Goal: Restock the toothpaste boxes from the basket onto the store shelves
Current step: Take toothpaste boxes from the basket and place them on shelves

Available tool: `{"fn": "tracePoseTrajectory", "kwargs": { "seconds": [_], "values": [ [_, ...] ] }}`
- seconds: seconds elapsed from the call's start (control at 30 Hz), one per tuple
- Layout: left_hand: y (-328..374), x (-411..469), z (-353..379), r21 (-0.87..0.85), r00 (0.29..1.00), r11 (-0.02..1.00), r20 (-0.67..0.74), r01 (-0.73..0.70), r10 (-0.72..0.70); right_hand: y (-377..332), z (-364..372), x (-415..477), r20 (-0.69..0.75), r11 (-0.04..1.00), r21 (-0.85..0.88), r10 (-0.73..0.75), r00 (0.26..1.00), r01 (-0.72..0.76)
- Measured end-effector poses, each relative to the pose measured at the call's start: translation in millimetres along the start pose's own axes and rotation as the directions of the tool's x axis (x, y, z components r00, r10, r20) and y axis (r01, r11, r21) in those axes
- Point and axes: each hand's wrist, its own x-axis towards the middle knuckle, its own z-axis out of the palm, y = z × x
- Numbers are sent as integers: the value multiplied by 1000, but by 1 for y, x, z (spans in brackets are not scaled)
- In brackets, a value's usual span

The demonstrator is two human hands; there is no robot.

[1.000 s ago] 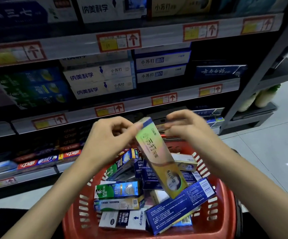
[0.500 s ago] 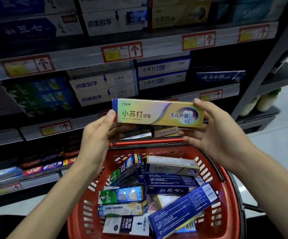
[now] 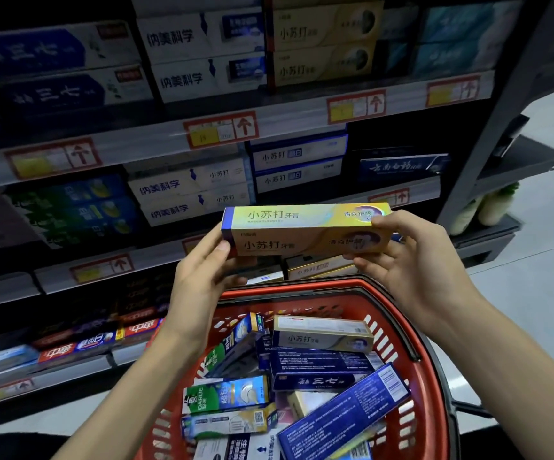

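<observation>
Two hands on one yellow toothpaste box (image 3: pixel 305 229), held level above the far rim of the red basket (image 3: pixel 318 283).
I judge it light, stiff card, glossy and a little slippery, denting if squeezed, so I hold the ends: left hand (image 3: pixel 202 270) curled round the left end, right hand (image 3: pixel 411 260) pinching the right. Price tags (image 3: pixel 220 131) blur; the box hides the shelf (image 3: pixel 156 257) behind it.

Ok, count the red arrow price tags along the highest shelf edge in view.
4 on that shelf edge: a price tag far left, one left of centre, one right of centre, one far right. None seems hidden.
</observation>
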Motion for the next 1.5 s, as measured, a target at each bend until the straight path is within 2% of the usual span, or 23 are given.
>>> {"fn": "tracePoseTrajectory", "kwargs": {
  "seconds": [0.27, 0.4, 0.73, 0.93, 1.13, 1.5],
  "values": [
    [18, -9, 41, 4, 997, 999, -67, 38, -38, -6, -21, 6, -123, 988, -28, -154, 980, 152],
    [32, -15, 62, -27, 995, 999, -83, 44, -46, -16, -34, 4, -168, 982, 20, -180, 969, 186],
    [72, -24, 70, -96, 995, 995, -97, 14, -23, -42, -39, -18, -106, 956, 125, -252, 962, 264],
    [103, -30, 76, -83, 994, 993, -82, -82, 75, -54, -41, -31, -69, 941, 144, -300, 951, 307],
    [157, -26, 80, 60, 969, 968, -28, -245, 247, -101, -39, -41, 11, 911, 127, -397, 918, 392],
    [265, -4, 96, 227, 893, 873, -29, -432, 450, -215, -25, -47, 179, 804, -91, -568, 803, 588]
  ]
}}
